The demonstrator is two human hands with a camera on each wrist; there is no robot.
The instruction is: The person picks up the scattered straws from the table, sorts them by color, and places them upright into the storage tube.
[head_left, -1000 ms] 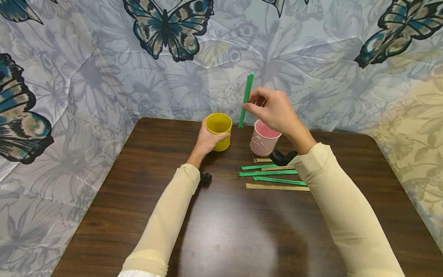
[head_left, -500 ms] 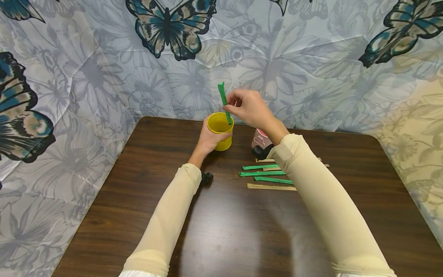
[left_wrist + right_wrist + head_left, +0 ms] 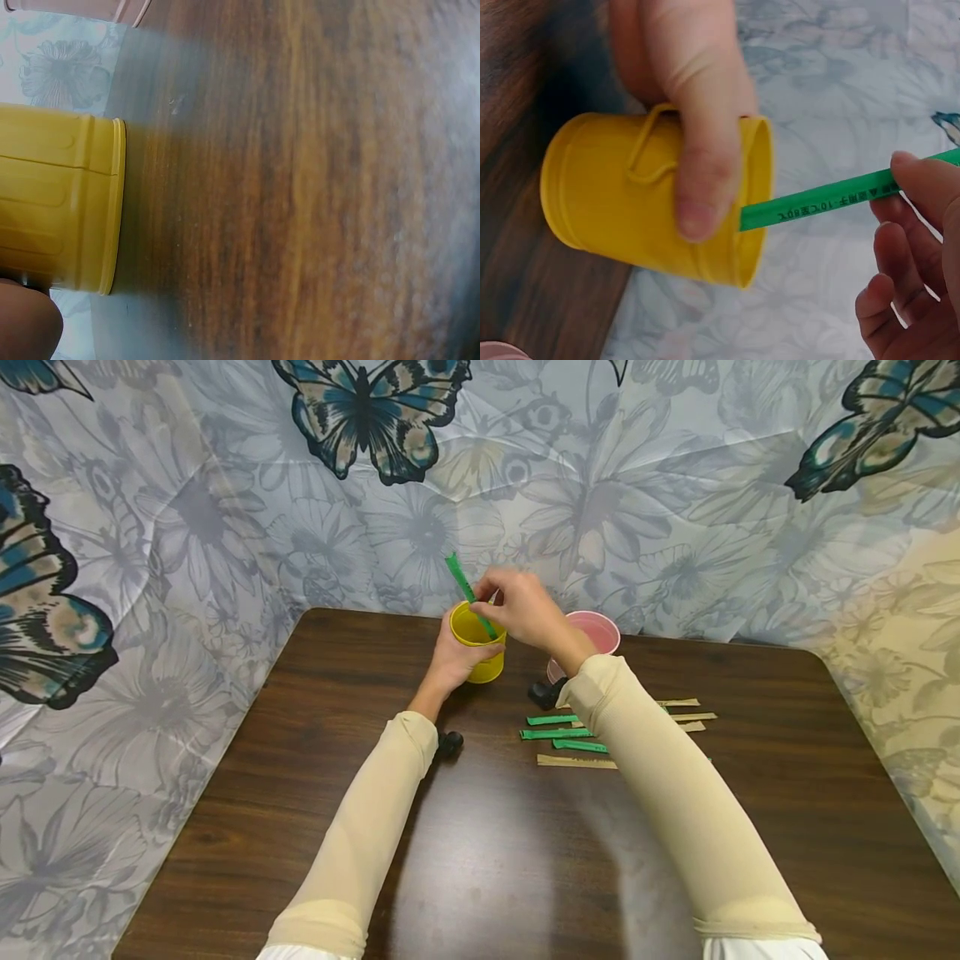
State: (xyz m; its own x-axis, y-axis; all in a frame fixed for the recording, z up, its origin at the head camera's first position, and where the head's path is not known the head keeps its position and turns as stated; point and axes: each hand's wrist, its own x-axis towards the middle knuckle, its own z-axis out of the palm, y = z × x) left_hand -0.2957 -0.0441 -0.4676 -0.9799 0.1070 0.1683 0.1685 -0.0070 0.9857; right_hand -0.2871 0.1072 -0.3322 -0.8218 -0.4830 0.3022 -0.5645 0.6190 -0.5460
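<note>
My left hand (image 3: pixel 452 662) grips a small yellow metal bucket (image 3: pixel 486 672) near the table's back edge. In the right wrist view, the left thumb lies along the bucket wall (image 3: pixel 607 187) beside its wire handle. My right hand (image 3: pixel 522 607) pinches a green wrapped straw (image 3: pixel 458 577) between thumb and finger. The straw slants, with its lower end at the bucket's mouth. Printed lettering shows on the green wrapper (image 3: pixel 810 201). In the left wrist view, only the bucket's lower part (image 3: pixel 45 195) and a fingertip appear.
A pink bucket (image 3: pixel 596 629) stands to the right, partly behind the right wrist. Several green straws (image 3: pixel 553 734) and tan wrapped straws (image 3: pixel 576 762) lie in front of it, partly hidden by the right sleeve. A patterned cloth (image 3: pixel 420 539) hangs behind the dark wooden table (image 3: pixel 300 710).
My right hand has moved left with the green straw, from above the pink bucket to the yellow bucket's mouth, lowering slightly and tilting the straw. The left hand has stayed on the yellow bucket.
</note>
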